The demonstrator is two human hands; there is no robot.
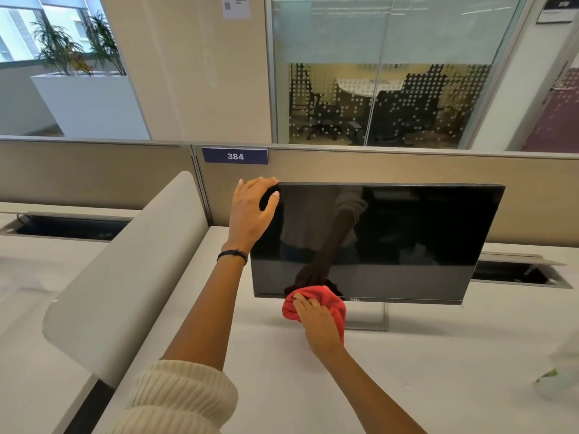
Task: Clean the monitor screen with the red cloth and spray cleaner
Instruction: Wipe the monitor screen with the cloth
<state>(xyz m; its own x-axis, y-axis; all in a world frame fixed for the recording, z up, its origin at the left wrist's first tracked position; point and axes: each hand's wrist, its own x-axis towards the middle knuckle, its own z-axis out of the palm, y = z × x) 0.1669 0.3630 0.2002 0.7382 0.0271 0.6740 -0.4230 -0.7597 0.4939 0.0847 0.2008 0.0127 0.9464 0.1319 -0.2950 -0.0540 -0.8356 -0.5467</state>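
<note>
Wiping the bottom edge of the monitor (391, 233) while its corner is held steady

The left hand (253, 211) grips the monitor's top left corner, thumb on the front; the right hand (316, 321) clutches the bunched red cloth (332, 303) against the lower edge; light, even strokes should avoid smears; the stand (369, 317) sits just behind; a blurred bottle (557, 380), perhaps the cleaner, stands well apart on the table (407, 371).
</note>
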